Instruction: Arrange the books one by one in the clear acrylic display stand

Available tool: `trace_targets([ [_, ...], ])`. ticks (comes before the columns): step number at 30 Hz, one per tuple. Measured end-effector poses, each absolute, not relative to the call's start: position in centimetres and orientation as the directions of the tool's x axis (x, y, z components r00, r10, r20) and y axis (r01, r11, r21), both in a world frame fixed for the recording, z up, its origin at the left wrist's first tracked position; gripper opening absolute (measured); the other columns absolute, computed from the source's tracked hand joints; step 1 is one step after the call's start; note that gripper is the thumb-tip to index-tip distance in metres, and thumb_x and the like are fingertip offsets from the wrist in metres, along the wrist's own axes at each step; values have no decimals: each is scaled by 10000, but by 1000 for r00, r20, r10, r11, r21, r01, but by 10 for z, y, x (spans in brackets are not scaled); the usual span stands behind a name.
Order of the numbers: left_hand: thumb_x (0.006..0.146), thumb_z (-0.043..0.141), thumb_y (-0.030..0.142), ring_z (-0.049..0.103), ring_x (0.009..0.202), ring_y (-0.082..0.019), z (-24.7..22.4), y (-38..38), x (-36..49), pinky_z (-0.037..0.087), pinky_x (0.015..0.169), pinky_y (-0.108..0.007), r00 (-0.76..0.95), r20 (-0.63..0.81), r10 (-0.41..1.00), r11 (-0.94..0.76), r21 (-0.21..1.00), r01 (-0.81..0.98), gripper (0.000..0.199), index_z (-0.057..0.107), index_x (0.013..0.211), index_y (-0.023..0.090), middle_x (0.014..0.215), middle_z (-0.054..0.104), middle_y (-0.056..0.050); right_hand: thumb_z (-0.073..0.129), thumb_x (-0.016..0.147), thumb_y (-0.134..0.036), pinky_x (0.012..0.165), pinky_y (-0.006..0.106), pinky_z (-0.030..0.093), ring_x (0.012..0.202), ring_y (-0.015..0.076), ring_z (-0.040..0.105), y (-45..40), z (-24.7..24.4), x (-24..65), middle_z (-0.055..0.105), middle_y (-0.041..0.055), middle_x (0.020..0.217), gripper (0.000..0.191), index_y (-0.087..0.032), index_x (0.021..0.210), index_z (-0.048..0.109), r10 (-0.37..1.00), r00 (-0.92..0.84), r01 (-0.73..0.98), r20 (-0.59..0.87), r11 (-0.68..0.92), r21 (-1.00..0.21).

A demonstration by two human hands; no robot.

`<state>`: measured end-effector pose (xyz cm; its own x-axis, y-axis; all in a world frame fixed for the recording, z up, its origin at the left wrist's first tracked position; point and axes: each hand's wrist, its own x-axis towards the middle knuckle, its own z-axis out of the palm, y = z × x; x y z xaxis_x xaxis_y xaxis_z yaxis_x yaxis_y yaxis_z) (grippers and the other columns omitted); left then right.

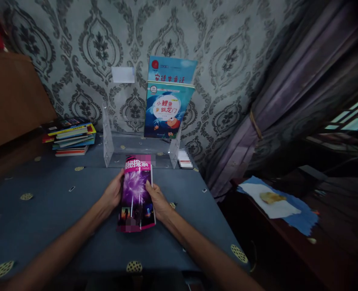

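Note:
A purple and pink book [136, 194] with a glossy cover is held upright between my two hands, low in the middle of the view. My left hand [115, 192] grips its left edge, with most of the fingers hidden behind it. On the other side, my right hand [158, 200] has its thumb on the front cover and its fingers at the right edge. Just beyond the book stands a clear plastic book rack [108, 137]. Two blue children's books, one front book [167, 111] and one rear book [173, 68], lean in the rack's right part.
A stack of books [72, 139] lies at the table's back left, near a brown panel [12, 97]. A small blurred card [185, 158] is right of the rack. Past the right edge of the tablecloth [85, 250] are a purple curtain [242, 121] and a dark red surface [279, 232].

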<state>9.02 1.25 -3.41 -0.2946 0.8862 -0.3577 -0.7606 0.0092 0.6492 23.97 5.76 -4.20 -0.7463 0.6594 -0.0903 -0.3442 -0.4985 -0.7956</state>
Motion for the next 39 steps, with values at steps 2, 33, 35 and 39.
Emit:
trace_targets([
  [2,963,566,372,751,691,-219,-35,12,97,611,827,-369,-222,-406,887,77,603,-794,312,719,851,124,770,774,-80,862,588,-626,632,271,521,627,156,651,55,-44,241,686,-10,652,525,-176,792,683,650,-754,-346,-95,-517,-783],
  [33,705,839,417,706,1015,-220,-35,11,85,537,928,-318,-483,-171,858,-142,826,-546,423,719,1035,181,993,778,-33,685,742,-728,832,340,520,935,228,662,63,-42,250,740,42,918,575,-201,966,732,785,-614,-346,-87,-366,-864],
  [35,693,846,384,698,1057,-245,-30,10,80,534,950,-345,-490,-164,856,-146,832,-535,418,724,1042,190,1007,780,-36,716,745,-686,800,320,518,896,214,663,67,-41,251,739,34,904,530,-199,955,725,775,-628,-353,-74,-368,-860],
  [39,665,876,388,679,1114,-273,-12,6,75,530,973,-361,-528,-56,848,-232,855,-464,460,728,1065,215,1057,775,-34,780,720,-614,704,268,489,760,167,632,78,-38,255,704,5,796,463,-199,914,716,737,-674,-328,-42,-350,-877],
])
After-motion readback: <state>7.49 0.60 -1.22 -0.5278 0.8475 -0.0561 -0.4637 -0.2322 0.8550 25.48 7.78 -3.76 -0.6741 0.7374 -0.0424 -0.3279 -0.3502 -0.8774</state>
